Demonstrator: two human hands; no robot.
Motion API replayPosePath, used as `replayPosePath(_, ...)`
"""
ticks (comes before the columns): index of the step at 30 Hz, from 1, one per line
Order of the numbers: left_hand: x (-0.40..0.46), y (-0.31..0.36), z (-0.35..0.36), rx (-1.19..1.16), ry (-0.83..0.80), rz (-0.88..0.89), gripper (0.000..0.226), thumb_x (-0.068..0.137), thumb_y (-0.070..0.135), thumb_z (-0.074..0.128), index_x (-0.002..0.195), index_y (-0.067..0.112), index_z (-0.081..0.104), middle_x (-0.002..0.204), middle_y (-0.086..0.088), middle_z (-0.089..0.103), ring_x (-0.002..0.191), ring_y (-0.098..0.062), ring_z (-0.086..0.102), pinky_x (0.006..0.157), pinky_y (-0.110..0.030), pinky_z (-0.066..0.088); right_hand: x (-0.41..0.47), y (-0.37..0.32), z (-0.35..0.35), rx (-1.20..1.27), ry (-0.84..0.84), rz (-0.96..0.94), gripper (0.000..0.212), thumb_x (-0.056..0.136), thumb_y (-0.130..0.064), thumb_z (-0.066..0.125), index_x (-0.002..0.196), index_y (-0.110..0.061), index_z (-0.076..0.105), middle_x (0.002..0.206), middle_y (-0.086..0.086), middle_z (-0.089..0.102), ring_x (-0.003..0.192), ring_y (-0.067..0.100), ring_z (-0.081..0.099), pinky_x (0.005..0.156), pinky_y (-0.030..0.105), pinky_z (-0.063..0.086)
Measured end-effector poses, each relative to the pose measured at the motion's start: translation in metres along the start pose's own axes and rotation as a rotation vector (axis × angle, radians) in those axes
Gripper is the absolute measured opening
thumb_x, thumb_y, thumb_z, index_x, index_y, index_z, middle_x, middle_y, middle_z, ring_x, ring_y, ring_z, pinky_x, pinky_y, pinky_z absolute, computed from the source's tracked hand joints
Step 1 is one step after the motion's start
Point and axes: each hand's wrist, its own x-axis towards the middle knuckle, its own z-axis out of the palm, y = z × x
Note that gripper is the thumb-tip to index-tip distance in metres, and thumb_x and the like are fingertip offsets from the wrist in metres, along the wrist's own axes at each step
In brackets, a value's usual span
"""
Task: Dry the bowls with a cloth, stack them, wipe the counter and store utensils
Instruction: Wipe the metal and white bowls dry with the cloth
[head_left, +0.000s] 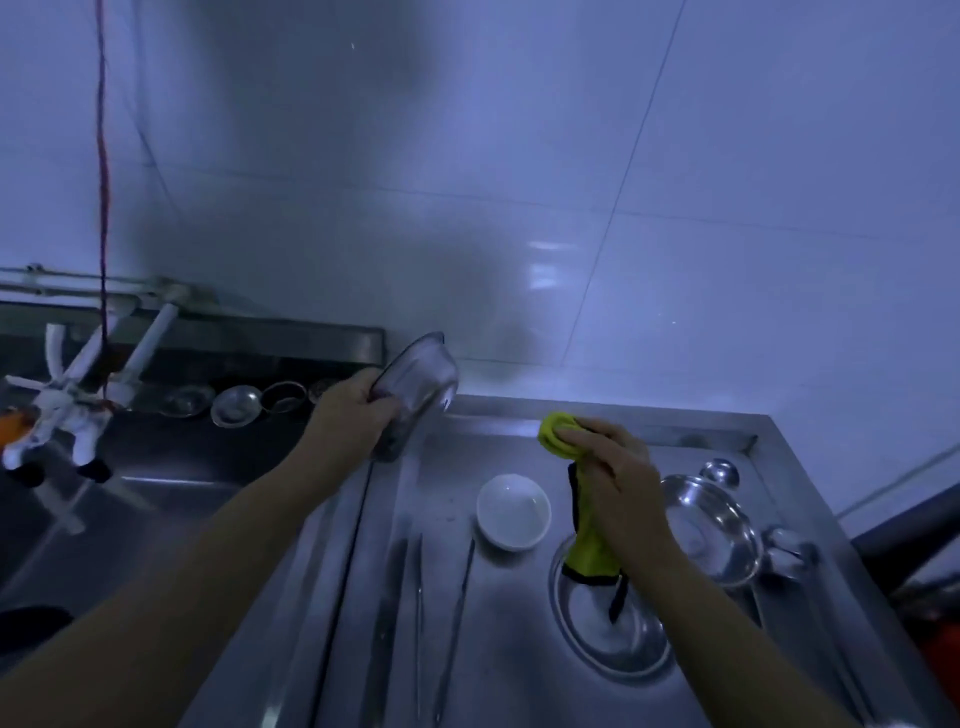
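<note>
Head view: left hand (353, 415) grips a steel bowl (418, 387), tilted on its side above the bench (519, 649). At its 3 o'clock, right hand (613, 483) clutches a yellow-green cloth (584, 540). Between them a white bowl (513, 510) sits; long utensils (452, 623) lie at 6 o'clock.

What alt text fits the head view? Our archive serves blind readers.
Over a steel counter, the left hand holds a tilted metal bowl and the right hand grips a yellow-green cloth. A white bowl, chopsticks and a lidded steel pot sit below.
</note>
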Motion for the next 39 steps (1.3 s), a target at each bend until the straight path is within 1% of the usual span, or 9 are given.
replayPosePath(7,0.042,-0.086,0.067,0.601,-0.216,0.267,0.016,0.087,0.021,0.052,0.099,0.021,0.062,0.099,-0.009,0.067,0.094,-0.030,0.061,0.072,-0.030,0.044,-0.031,0.036,0.014,0.030,0.065,0.313,0.047,0.083,0.019,0.052,0.098,-0.021,0.071,0.110,-0.002,0.066,0.106,0.008,0.058,0.095,0.012,0.040)
replayPosePath(13,0.066,-0.140,0.106,0.718,-0.306,0.397,0.033,0.090,0.011,0.049,0.120,0.019,0.060,0.117,-0.012,0.064,0.101,-0.033,0.061,0.080,-0.034,0.046,-0.047,0.060,0.015,0.130,0.126,0.428,0.043,0.084,0.021,0.050,0.094,-0.016,0.072,0.108,-0.004,0.067,0.103,0.002,0.062,0.090,0.012,0.046)
replayPosePath(15,0.069,-0.150,0.109,0.896,-0.384,0.471,0.026,0.084,0.011,0.056,0.107,0.019,0.065,0.106,-0.008,0.069,0.091,-0.028,0.065,0.076,-0.032,0.050,-0.050,0.067,0.015,0.136,0.133,0.455,0.039,0.085,0.019,0.052,0.097,-0.012,0.073,0.109,-0.003,0.067,0.107,0.010,0.062,0.096,0.023,0.045)
replayPosePath(18,0.069,-0.156,0.111,1.059,-0.494,0.517,0.029,0.046,0.011,0.085,0.069,0.018,0.068,0.060,-0.003,0.065,0.050,-0.023,0.062,0.045,-0.022,0.047,-0.052,0.076,0.015,0.138,0.135,0.487,0.034,0.085,0.017,0.054,0.100,-0.007,0.073,0.110,0.000,0.068,0.108,0.014,0.062,0.098,0.031,0.045)
replayPosePath(28,0.062,-0.176,0.116,1.042,-0.462,0.540,0.041,0.029,-0.005,0.085,0.055,0.010,0.058,0.048,-0.006,0.055,0.038,-0.024,0.054,0.039,-0.024,0.042,-0.062,0.090,0.024,0.096,0.172,0.467,0.044,0.081,0.022,0.052,0.099,-0.013,0.073,0.110,0.001,0.067,0.108,0.016,0.061,0.096,0.030,0.044)
replayPosePath(32,0.056,-0.168,0.121,0.931,-0.384,0.480,0.028,0.059,-0.006,0.066,0.086,0.003,0.063,0.083,-0.015,0.063,0.078,-0.032,0.060,0.068,-0.035,0.046,-0.062,0.087,0.020,0.136,0.204,0.512,0.043,0.084,0.019,0.052,0.097,-0.017,0.073,0.113,0.002,0.067,0.108,0.012,0.061,0.096,0.028,0.045)
replayPosePath(34,0.041,-0.162,0.128,0.767,-0.297,0.500,0.031,0.060,-0.003,0.062,0.090,0.005,0.064,0.087,-0.011,0.063,0.082,-0.031,0.058,0.070,-0.035,0.047,-0.064,0.085,0.017,0.136,0.219,0.513,0.044,0.084,0.018,0.051,0.097,-0.019,0.073,0.113,0.001,0.067,0.108,0.012,0.061,0.096,0.028,0.045)
replayPosePath(36,0.020,-0.152,0.137,0.598,-0.263,0.380,0.010,0.073,0.004,0.058,0.079,0.013,0.059,0.080,-0.003,0.061,0.077,-0.024,0.057,0.065,-0.034,0.046,-0.066,0.083,0.014,0.145,0.227,0.517,0.044,0.085,0.018,0.051,0.096,-0.020,0.073,0.112,-0.001,0.067,0.108,0.012,0.061,0.095,0.029,0.045)
replayPosePath(39,0.009,-0.151,0.158,0.595,-0.359,-0.023,0.021,0.089,0.027,0.050,0.072,0.014,0.051,0.079,-0.007,0.062,0.082,-0.027,0.060,0.067,-0.034,0.045,-0.069,0.080,0.010,0.182,0.251,0.524,0.044,0.085,0.016,0.053,0.094,-0.022,0.074,0.107,-0.005,0.070,0.105,0.010,0.063,0.093,0.026,0.047)
